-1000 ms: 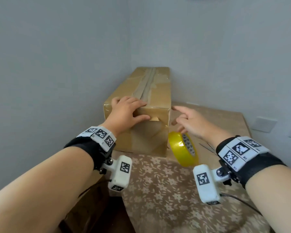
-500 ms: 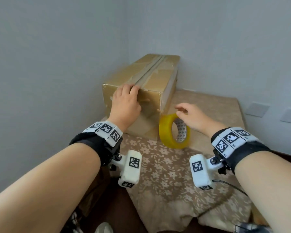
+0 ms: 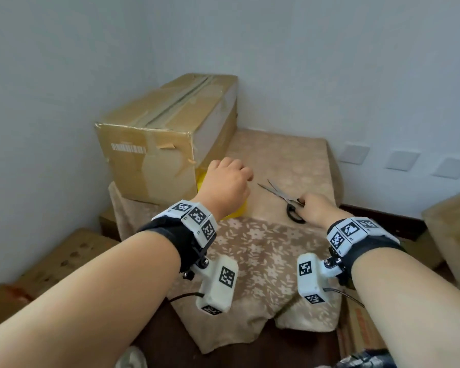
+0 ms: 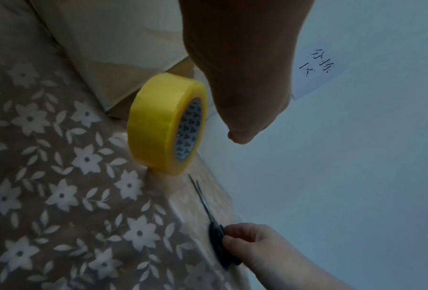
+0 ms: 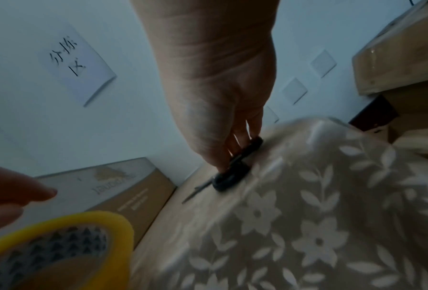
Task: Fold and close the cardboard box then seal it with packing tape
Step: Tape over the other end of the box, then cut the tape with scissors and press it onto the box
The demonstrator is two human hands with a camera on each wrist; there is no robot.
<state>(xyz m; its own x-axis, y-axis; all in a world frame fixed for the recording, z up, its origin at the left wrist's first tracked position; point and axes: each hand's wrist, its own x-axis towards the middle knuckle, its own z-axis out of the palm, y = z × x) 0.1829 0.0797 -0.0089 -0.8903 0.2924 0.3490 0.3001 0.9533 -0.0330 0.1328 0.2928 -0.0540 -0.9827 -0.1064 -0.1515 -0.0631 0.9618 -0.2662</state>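
The closed cardboard box (image 3: 149, 158) stands at the back left, with tape along its top seam. A yellow tape roll (image 4: 163, 125) stands on edge by the box's near right corner. My left hand (image 3: 227, 181) hovers just above it with loosely curled fingers and holds nothing; in the left wrist view a gap shows between the fingers (image 4: 240, 135) and the roll. In the head view the hand hides most of the roll. My right hand (image 3: 312, 208) pinches the black handles of the scissors (image 3: 294, 213), which lie on the cloth with blades slightly apart, pointing away.
A floral cloth (image 3: 258, 251) covers the small table and hangs over its near edge. Walls close in at left and behind, with wall plates (image 3: 402, 160) at right. Another cardboard box (image 3: 452, 229) stands at right. A brown surface (image 3: 64, 258) lies low on the left.
My left hand has left the box's near end and come over the tape roll. My right hand has moved right, off the roll, and taken hold of the scissors' handles.
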